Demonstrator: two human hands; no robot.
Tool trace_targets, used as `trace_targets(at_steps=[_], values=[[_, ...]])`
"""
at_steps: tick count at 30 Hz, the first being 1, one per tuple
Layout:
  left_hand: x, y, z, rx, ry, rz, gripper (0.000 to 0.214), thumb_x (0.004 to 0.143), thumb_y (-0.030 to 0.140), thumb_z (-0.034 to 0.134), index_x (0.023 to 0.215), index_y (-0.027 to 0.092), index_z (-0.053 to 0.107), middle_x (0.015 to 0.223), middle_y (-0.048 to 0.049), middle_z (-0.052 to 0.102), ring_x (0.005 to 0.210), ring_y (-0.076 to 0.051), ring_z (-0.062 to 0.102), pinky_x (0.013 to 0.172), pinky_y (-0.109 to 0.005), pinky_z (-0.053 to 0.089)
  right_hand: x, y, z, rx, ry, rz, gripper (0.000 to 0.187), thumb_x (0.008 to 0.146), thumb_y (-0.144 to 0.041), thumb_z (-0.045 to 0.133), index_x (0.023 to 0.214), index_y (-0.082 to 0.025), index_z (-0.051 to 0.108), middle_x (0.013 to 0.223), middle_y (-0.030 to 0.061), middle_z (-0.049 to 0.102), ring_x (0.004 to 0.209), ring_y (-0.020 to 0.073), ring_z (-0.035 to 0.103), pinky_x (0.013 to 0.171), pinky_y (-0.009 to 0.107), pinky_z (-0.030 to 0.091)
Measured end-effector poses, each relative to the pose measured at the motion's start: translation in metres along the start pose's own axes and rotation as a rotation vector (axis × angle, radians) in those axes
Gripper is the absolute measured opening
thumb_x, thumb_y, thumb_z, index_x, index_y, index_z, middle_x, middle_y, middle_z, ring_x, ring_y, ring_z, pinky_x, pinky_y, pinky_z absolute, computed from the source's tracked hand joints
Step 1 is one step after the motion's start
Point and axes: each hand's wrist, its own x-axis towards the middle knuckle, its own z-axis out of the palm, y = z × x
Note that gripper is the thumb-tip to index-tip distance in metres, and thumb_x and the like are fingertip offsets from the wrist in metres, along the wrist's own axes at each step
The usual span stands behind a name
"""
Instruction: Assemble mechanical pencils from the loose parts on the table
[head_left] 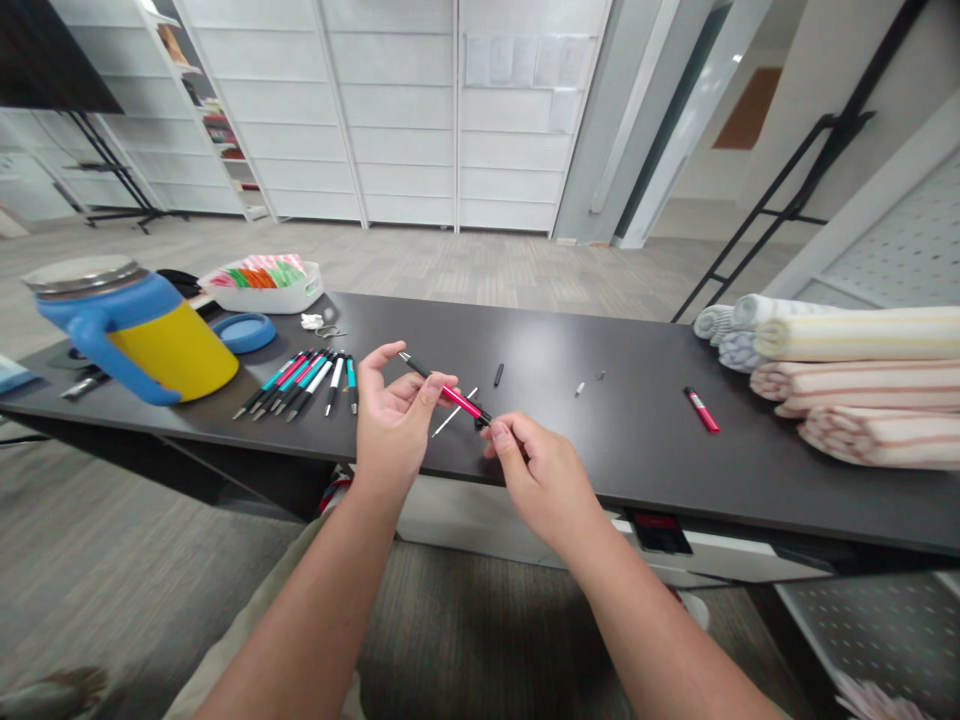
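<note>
A red and black pen [448, 391] is held over the front of the dark table [637, 440]. My left hand [391, 418] pinches its middle between thumb and fingers, palm turned up. My right hand [534, 470] grips the pen's near black end with closed fingers. A thin white refill [453, 413] lies on the table just under the pen. To the left, several assembled pens [300, 382] in teal, red and white lie in a row. A small black part [498, 375], two tiny bits [580, 388] and a red pen barrel [701, 409] lie further right.
A yellow and blue mug [142, 335] with a steel lid lies at the left, beside a blue lid [242, 332]. A white tray [262, 283] of coloured items stands behind. Rolled towels [847, 375] are stacked at the right end. Carpeted floor lies beyond the table.
</note>
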Motion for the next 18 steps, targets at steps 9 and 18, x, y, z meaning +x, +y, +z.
trace_targets(at_steps=[9, 18], values=[[0.0001, -0.0016, -0.0012, 0.002, -0.013, 0.004, 0.062, 0.09, 0.037, 0.081, 0.136, 0.026, 0.041, 0.09, -0.0019, 0.077, 0.078, -0.017, 0.078, 0.077, -0.03, 0.064, 0.0007, -0.0004, 0.0, -0.028, -0.038, -0.019, 0.026, 0.109, -0.036, 0.045, 0.099, -0.022, 0.064, 0.084, 0.0012, 0.071, 0.075, 0.0175, 0.064, 0.069, 0.029, 0.041], [-0.0006, -0.0008, -0.0006, 0.002, -0.011, 0.006, 0.06, 0.09, 0.036, 0.082, 0.135, 0.027, 0.042, 0.09, -0.0013, 0.077, 0.08, -0.017, 0.078, 0.078, -0.03, 0.064, -0.0005, 0.0001, 0.0018, -0.018, 0.025, 0.016, 0.02, 0.108, -0.038, 0.047, 0.102, -0.024, 0.061, 0.083, -0.0001, 0.07, 0.069, 0.017, 0.061, 0.065, 0.029, 0.04]])
